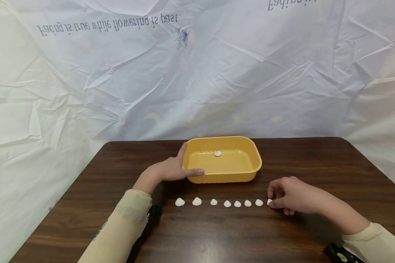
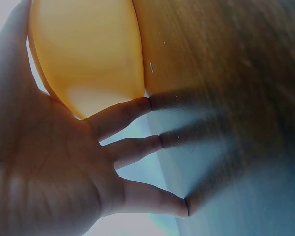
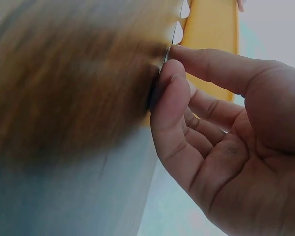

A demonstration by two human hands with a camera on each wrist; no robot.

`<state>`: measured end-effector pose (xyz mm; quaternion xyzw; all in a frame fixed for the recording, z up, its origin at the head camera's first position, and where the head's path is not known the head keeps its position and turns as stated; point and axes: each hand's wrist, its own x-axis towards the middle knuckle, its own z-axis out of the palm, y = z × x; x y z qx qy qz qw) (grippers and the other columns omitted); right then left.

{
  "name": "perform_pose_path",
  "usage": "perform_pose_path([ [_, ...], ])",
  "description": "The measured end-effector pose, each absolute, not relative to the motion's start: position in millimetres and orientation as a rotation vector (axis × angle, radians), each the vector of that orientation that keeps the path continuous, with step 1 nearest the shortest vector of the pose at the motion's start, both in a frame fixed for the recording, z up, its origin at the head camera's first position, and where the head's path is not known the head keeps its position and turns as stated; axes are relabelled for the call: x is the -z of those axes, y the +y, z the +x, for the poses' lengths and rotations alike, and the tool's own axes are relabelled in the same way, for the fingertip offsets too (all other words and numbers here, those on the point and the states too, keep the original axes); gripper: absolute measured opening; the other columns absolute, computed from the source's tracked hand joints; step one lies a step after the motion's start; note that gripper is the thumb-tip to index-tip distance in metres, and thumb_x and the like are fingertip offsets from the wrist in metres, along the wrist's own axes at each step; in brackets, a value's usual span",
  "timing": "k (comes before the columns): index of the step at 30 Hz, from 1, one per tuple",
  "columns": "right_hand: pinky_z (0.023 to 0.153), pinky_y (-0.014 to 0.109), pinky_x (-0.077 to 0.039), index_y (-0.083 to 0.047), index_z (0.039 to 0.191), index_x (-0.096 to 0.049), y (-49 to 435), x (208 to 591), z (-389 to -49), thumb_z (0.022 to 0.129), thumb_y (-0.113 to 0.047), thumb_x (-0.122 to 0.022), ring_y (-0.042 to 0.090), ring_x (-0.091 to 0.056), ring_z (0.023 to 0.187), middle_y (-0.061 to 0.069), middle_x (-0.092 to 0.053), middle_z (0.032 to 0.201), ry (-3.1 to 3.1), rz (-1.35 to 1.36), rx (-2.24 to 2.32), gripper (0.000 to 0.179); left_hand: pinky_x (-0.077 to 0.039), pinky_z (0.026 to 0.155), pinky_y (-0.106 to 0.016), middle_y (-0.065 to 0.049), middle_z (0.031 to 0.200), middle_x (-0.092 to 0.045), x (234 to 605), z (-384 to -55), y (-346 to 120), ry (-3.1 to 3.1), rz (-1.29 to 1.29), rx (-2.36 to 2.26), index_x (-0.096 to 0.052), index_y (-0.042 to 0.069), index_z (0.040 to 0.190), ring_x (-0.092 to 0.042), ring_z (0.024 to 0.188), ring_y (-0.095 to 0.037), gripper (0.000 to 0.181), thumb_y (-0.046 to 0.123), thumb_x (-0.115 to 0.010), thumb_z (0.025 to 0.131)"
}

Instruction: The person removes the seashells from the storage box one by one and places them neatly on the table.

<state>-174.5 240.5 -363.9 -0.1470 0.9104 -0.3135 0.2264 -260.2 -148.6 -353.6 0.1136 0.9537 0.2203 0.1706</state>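
Note:
A yellow plastic basin (image 1: 224, 178) stands toward the back of the table, with one small white shell (image 1: 218, 153) lying inside it. My left hand (image 1: 171, 168) rests against the basin's left end, thumb along the front rim; in the left wrist view several fingers (image 2: 132, 150) are spread straight, with tips at the tabletop. In front of the basin runs a row of several white shells (image 1: 227, 204). At its right end my right hand (image 1: 296, 195) pinches a white shell (image 1: 269, 202) at the table surface, mostly hidden by the fingertips.
The dark wooden table (image 1: 210, 233) ends at a back edge, where a wrinkled white sheet (image 1: 217, 80) with printed lettering hangs. Dark straps (image 1: 340, 254) sit below both sleeves.

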Motion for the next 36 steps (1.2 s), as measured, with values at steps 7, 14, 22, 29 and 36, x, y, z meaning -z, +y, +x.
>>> perform_pose_path([
  [7,0.056,0.033,-0.056,-0.010,0.101,-0.066,240,361,-175,0.095,-0.021,-0.080,0.021,-0.065,0.060,0.004,-0.064,0.069,2.516,-0.438,0.862,0.019,-0.049,0.111,-0.048,-0.022,0.142,-0.064,353,-259,-150,2.696,0.313,-0.643,0.019,0.028,0.170,-0.063,0.129,-0.028,0.139,0.090,-0.066,0.079],
  [14,0.056,0.034,-0.057,-0.010,0.111,-0.071,246,318,-186,0.098,-0.028,-0.077,0.016,-0.065,0.063,0.003,-0.069,0.080,2.579,-0.501,0.913,0.023,-0.049,0.109,-0.047,-0.021,0.138,-0.065,355,-261,-146,2.685,0.332,-0.658,0.020,0.030,0.170,-0.064,0.124,-0.027,0.140,0.090,-0.067,0.078],
  [22,0.064,0.035,-0.052,-0.008,0.132,-0.064,208,265,-242,0.103,-0.033,-0.072,0.019,-0.059,0.068,0.005,-0.061,0.076,2.515,-0.541,0.947,0.039,-0.048,0.114,-0.049,-0.026,0.151,-0.058,354,-258,-147,2.709,0.312,-0.629,0.019,0.029,0.170,-0.061,0.136,-0.032,0.138,0.089,-0.066,0.079],
  [29,0.069,0.037,-0.050,-0.019,0.160,-0.047,167,271,-281,0.106,-0.037,-0.068,0.020,-0.055,0.069,0.004,-0.056,0.072,2.437,-0.486,1.012,0.061,-0.047,0.116,-0.049,-0.025,0.155,-0.055,353,-256,-149,2.700,0.305,-0.655,0.019,0.030,0.170,-0.058,0.140,-0.033,0.140,0.091,-0.066,0.077],
  [36,0.064,0.036,-0.043,-0.015,0.163,-0.044,141,307,-302,0.105,-0.032,-0.070,0.016,-0.041,0.058,0.000,-0.046,0.059,2.445,-0.445,0.967,0.067,-0.046,0.116,-0.051,-0.026,0.155,-0.055,352,-256,-149,2.700,0.313,-0.644,0.019,0.028,0.170,-0.058,0.141,-0.035,0.139,0.091,-0.065,0.078],
])
